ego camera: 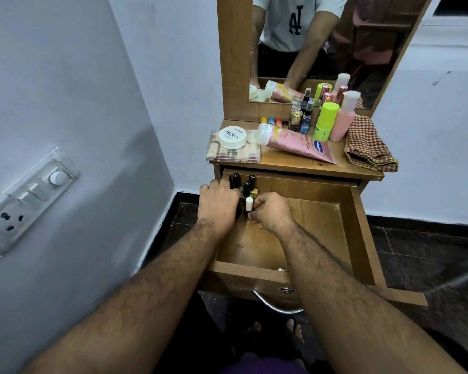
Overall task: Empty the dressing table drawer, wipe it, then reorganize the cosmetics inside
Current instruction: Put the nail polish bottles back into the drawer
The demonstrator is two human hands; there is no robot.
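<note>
Head view, looking down into the pulled-out drawer (295, 238) of the dressing table. My right hand (272, 211) is curled, its fingertips pinching a small white-capped nail polish bottle (249, 206) that stands upright near the drawer's rear left corner. My left hand (219, 203) rests just beside it on the left, fingers curved over the drawer's left wall; I cannot tell whether it grips anything. Behind both hands, a cluster of black-capped nail polish bottles (245, 183) stands upright in that same corner. The rest of the drawer floor is bare wood.

On the worktop (295, 163) above: a clear plastic case (233, 151) of small bottles at the left edge, with a white round tin (233, 136) marked "NAIL POLISH" on top; a pink Vaseline tube (297, 141) lying on its side at centre; a neon-yellow bottle (326, 121) and a pink bottle (345, 117) upright at the rear right; small spray bottles (305, 117) beside them; a folded checked cloth (369, 144) overhanging the right edge. The mirror (322, 49) rises behind.
</note>
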